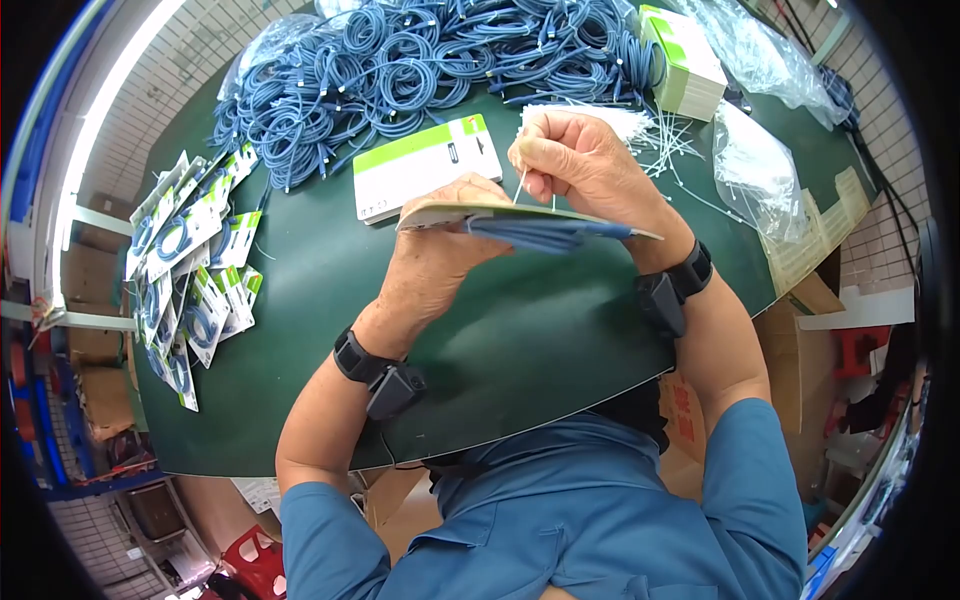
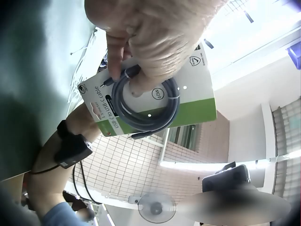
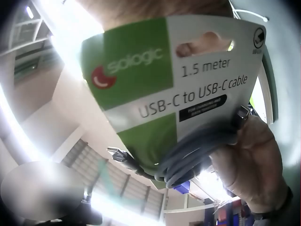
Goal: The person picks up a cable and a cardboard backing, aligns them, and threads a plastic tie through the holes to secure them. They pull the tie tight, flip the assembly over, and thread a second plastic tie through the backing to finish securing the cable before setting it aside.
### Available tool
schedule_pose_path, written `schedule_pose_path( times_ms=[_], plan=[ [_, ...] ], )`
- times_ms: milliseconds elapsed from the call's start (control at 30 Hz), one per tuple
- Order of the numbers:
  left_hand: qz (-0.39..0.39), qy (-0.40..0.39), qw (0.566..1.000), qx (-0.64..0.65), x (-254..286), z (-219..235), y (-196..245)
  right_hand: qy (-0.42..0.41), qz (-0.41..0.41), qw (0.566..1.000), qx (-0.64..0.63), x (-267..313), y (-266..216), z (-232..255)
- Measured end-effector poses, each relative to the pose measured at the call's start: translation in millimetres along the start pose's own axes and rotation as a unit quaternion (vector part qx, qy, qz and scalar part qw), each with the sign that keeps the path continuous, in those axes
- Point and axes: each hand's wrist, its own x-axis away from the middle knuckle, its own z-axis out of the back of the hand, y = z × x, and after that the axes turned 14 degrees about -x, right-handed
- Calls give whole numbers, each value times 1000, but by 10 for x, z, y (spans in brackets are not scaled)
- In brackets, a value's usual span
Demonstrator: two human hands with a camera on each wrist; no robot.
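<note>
The left hand point(image 1: 435, 250) grips a white and green card point(image 2: 195, 84) by its edge, thumb on the coiled blue-grey cable point(image 2: 123, 101) that lies against the card's front. In the head view the card is seen nearly edge-on, with the cable point(image 1: 540, 234) below it. Behind the card, the right hand point(image 1: 585, 165) pinches a thin white tie point(image 1: 520, 186) between thumb and forefinger. The right wrist view shows the card's printed front point(image 3: 197, 70) close up, the cable coil point(image 3: 195, 148) and the left hand point(image 3: 254, 165) at its side.
Heaped blue cables point(image 1: 400, 75) cover the table's back. Carded cables point(image 1: 190, 250) lie at the left. A stack of cards point(image 1: 425, 165) lies behind the hands, white ties point(image 1: 620, 122) and a plastic bag point(image 1: 755, 170) to the right, another card stack point(image 1: 685, 65) at the back.
</note>
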Motion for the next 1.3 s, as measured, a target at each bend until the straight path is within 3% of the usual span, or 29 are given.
schedule_pose_path(
  times_ms=[67, 200, 333, 467, 500, 567, 733, 833, 900, 1000, 1033, 1067, 1100, 1133, 1167, 1267, 1300],
  plan=[
    [-82, -68, 994, 13, -78, 87, -139, 23, 7, 1000, 14, 19, -43, -40],
    [-157, -70, 982, -73, -124, 182, -208, 1, 25, 998, 52, 55, -93, -74],
    [-220, -36, 971, -83, -173, 234, -197, -98, 49, 992, 60, 105, -128, -155],
    [-238, 0, 969, -66, -161, 249, -218, -33, 88, 990, 109, 112, -209, -201],
    [-243, 3, 968, -65, -145, 234, -219, -4, 106, 992, 71, 101, -223, -196],
    [-149, 71, 986, 26, -79, 167, -192, 53, 141, 989, -4, 78, -246, -178],
    [-8, 148, 981, 124, -97, 94, 27, 101, 217, 967, 82, 79, -188, -195],
    [16, 145, 981, 125, -106, 141, 48, 117, 227, 912, 321, 112, -117, -222],
    [31, 142, 982, 123, -135, 194, 66, 127, 229, 913, 314, 101, -153, -226],
    [-119, 226, 966, 36, -249, 292, 131, 148, 222, 918, 295, 99, -170, -229],
    [-117, 225, 967, 34, -260, 349, 183, 136, 218, 915, 310, 91, -171, -218],
    [-180, 234, 945, -140, -256, 413, 309, 126, 213, 913, 325, 81, -169, -206],
    [-235, 233, 891, -310, -235, 463, 433, 115, 205, 911, 338, 82, -160, -196],
    [-281, 221, 808, -469, -197, 480, 495, 117, 199, 914, 334, 92, -146, -193],
    [-275, 217, 809, -472, -164, 477, 513, 103, 182, 910, 357, 89, -144, -193],
    [-296, 99, 752, -581, -60, 477, 514, 67, 144, 903, 400, 77, -133, -211],
    [-291, 100, 753, -582, -37, 486, 472, 57, 139, 900, 408, 70, -137, -208]
  ],
)
